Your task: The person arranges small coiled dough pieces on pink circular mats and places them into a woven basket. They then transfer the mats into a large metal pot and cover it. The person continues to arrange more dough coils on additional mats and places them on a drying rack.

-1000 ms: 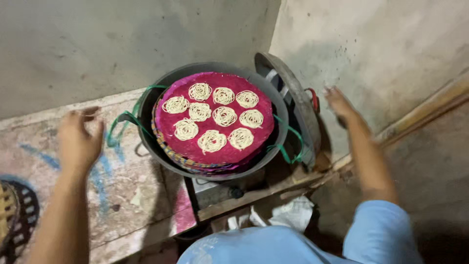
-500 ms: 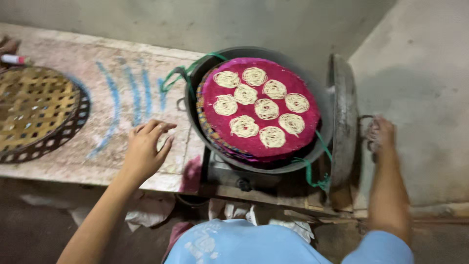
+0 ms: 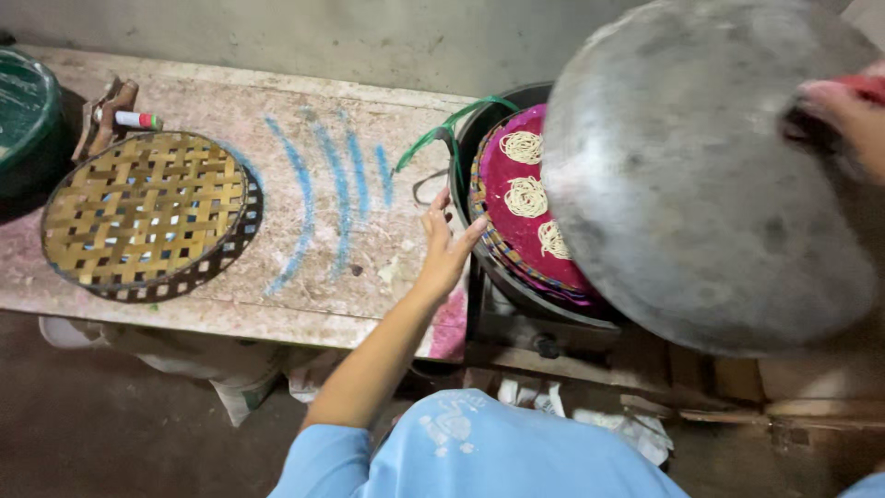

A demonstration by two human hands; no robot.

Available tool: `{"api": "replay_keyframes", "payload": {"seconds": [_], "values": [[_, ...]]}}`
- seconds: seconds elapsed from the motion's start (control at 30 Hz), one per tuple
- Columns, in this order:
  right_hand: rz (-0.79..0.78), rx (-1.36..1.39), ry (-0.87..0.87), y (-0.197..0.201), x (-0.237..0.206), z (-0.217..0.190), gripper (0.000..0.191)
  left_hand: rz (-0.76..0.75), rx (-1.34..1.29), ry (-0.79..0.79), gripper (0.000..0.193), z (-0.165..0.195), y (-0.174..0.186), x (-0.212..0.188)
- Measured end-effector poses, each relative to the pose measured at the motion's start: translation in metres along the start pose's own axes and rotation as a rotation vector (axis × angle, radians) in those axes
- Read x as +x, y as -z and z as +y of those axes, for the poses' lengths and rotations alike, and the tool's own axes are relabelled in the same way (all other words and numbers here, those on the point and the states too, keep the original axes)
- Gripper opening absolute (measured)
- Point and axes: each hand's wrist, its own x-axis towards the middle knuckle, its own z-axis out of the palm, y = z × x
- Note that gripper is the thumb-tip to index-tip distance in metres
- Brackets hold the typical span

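Steam-pot work fills the right half of the view. The right hand (image 3: 843, 115) is clamped on the dark handle of a big round metal lid (image 3: 710, 175), gripping it at the lid's upper right edge; a bit of red shows by the fingers, too blurred to make out. The lid is tilted and hangs in the air above the dark round pot (image 3: 479, 249), hiding most of the pot's right side.

Inside the pot sits a stack of round woven trays, the top one a magenta tray (image 3: 516, 226) bearing small coils of pale noodle (image 3: 526, 196); three coils show, the rest lie under the lid. A green cord (image 3: 452, 124) runs from the pot's rim out over the bench.

The left hand (image 3: 447, 249) is open, fingers spread and loose, holding nothing. Its fingertips (image 3: 472, 232) touch or nearly touch the pot's left rim; which of the two cannot be told. The hand lies just over the right end of the bench (image 3: 304, 304), a worn pale slab with blue painted curved strokes across it.

Farther left on the bench rests a round woven bamboo tray (image 3: 143, 214), empty, well apart from the hand. Above it lie a small brown wooden tool (image 3: 100, 115) and a small tube with a red cap (image 3: 138, 120). A dark green round container (image 3: 23, 120) sits at the left edge. The person's light blue shirt (image 3: 479, 456) shows at the bottom.
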Motion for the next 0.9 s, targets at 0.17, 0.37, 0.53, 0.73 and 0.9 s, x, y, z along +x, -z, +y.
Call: {"api": "replay_keyframes", "payload": {"seconds": [0.17,0.37,0.53,0.73,0.9], "values": [[0.004,-0.259,0.266,-0.019,0.012,-0.106,0.055,0.071,0.014,-0.002,0.11,-0.025,-0.006,0.006],[-0.154,-0.202,0.186,-0.065,0.021,-0.136,0.055,0.035,0.069,0.04,0.125,-0.045,0.004,0.007],[-0.25,-0.112,0.093,-0.096,0.025,-0.13,0.055,-0.019,0.065,0.112,0.122,-0.052,0.004,0.012],[-0.243,-0.108,0.042,-0.114,0.021,-0.128,0.054,-0.055,0.081,0.139,0.118,-0.061,0.0,0.018],[-0.233,-0.087,0.014,-0.124,0.021,-0.134,0.054,-0.049,0.075,0.086,0.113,-0.072,-0.004,0.029]]}}
